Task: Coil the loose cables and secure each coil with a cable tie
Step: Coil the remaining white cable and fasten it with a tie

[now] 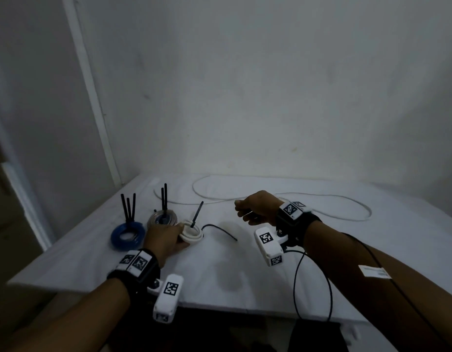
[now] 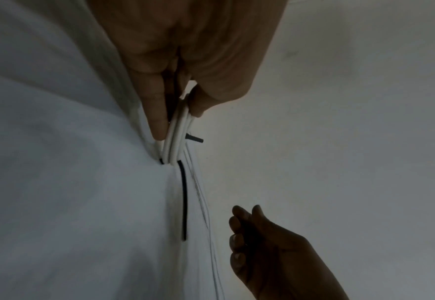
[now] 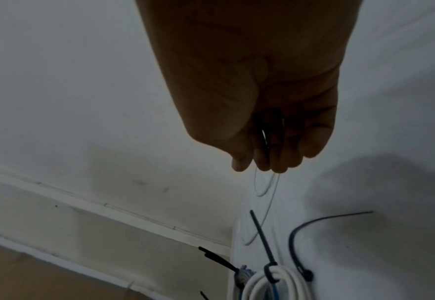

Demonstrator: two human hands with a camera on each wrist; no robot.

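My left hand (image 1: pixel 174 235) rests on the white-covered table (image 1: pixel 232 280) and pinches a small white cable coil (image 1: pixel 192 235) between thumb and fingers (image 2: pixel 157 113). One black cable tie (image 1: pixel 197 215) sticks up from the coil. A second black tie (image 1: pixel 220 230) (image 2: pixel 184 199) trails from it across the cloth to the right. My right hand (image 1: pixel 245 212) hovers above the table right of the coil, fingers curled in toward the palm; I make out nothing held in them (image 3: pixel 262 162). A long loose white cable (image 1: pixel 321 199) snakes along the back of the table.
A blue coil (image 1: pixel 128 235) and a clear coil (image 1: pixel 161 217) sit left of my left hand, each with black tie tails standing upright. A wall rises right behind the table. A black wire (image 1: pixel 311 288) from my right wrist loops over the near table edge.
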